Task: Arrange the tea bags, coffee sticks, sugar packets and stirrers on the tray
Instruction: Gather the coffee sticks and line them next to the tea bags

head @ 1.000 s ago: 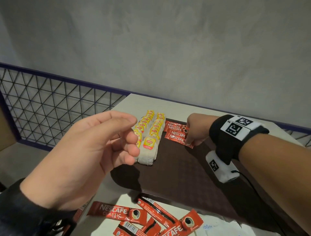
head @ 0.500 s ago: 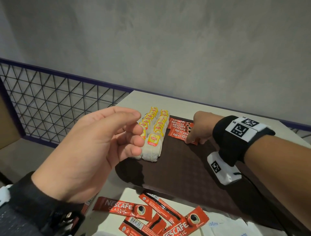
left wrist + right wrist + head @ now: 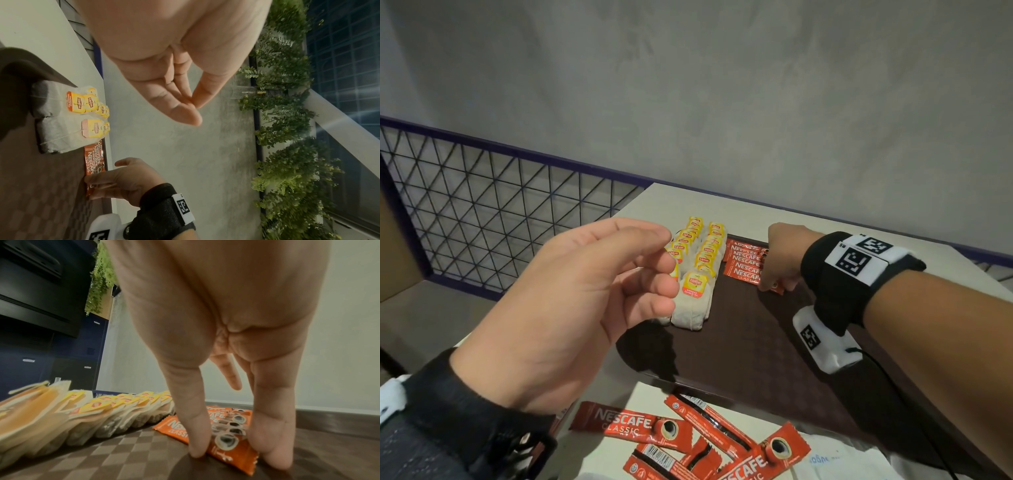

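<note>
Loose coffee sticks (image 3: 698,445) cut off below, left tea-bag row (image 3: 681,246) half hidden

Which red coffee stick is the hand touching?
The nearest stick in the tray's row, at the front of the overlapping stack. The right hand has fingertips on either side of it. The loose sticks on the table lie untouched.

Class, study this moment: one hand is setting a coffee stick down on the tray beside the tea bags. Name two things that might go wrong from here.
1. The right hand pinches the nearest coffee stick by its sides; sliding it could nudge the overlapped row of coffee sticks behind it out of line.
2. The two rows of tea bags lean on each other close beside the sticks; a bump from either hand might topple them, especially with the left hand hovering just above.
</note>
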The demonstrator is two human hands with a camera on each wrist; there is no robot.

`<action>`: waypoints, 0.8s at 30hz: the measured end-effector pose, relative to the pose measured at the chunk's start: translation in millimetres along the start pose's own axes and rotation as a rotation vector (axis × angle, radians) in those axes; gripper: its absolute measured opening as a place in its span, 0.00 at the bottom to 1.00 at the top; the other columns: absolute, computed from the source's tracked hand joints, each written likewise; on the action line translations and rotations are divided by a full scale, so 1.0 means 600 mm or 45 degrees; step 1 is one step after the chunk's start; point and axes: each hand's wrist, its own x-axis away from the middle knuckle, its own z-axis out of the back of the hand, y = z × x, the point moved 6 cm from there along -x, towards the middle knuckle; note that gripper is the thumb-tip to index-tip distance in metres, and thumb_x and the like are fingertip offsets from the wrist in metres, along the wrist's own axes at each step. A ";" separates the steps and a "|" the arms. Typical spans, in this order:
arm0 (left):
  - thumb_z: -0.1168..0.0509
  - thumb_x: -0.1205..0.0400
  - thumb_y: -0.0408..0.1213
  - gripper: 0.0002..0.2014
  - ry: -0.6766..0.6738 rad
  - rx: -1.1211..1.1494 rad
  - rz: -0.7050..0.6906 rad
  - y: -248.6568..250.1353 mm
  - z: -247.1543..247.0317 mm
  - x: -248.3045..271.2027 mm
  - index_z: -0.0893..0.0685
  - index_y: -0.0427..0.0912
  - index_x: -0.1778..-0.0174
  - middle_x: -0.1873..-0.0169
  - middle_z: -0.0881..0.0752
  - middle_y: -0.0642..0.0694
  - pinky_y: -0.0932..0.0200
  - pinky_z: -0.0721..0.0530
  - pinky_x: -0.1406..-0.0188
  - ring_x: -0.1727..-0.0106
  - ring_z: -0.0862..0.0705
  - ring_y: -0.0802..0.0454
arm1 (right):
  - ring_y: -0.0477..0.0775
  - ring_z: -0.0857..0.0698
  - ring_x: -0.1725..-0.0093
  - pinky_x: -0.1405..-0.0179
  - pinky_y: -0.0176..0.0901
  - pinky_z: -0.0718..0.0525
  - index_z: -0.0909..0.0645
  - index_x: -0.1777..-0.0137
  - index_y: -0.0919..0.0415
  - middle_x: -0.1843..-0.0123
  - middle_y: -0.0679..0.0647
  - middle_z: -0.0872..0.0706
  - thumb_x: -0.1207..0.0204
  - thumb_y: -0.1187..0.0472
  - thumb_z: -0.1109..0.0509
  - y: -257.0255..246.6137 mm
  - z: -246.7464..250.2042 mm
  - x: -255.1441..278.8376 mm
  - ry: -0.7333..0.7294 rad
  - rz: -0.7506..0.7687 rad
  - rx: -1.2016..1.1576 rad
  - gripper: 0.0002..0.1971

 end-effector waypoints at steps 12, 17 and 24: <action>0.30 0.24 0.33 0.03 0.001 -0.015 -0.026 -0.001 0.006 -0.007 0.15 0.38 0.60 0.71 0.17 0.44 0.67 0.19 0.82 0.76 0.19 0.55 | 0.59 0.08 0.49 0.51 0.47 0.09 0.25 0.31 0.64 0.45 0.60 0.10 0.32 0.60 0.14 -0.004 0.003 -0.009 0.028 0.009 -0.072 0.32; 0.29 0.26 0.34 0.04 0.006 -0.024 -0.034 -0.001 0.011 -0.009 0.14 0.38 0.59 0.71 0.16 0.44 0.67 0.19 0.81 0.75 0.19 0.55 | 0.60 0.08 0.50 0.48 0.50 0.08 0.29 0.30 0.62 0.43 0.61 0.12 0.33 0.60 0.13 -0.001 -0.002 -0.019 0.045 0.008 -0.108 0.36; 0.32 0.18 0.32 0.03 0.082 -0.033 -0.055 0.008 0.020 -0.010 0.18 0.39 0.58 0.73 0.17 0.47 0.69 0.19 0.80 0.76 0.19 0.57 | 0.59 0.10 0.56 0.60 0.49 0.10 0.19 0.38 0.66 0.50 0.60 0.09 0.34 0.47 0.13 0.012 0.020 -0.012 0.147 0.083 -0.019 0.32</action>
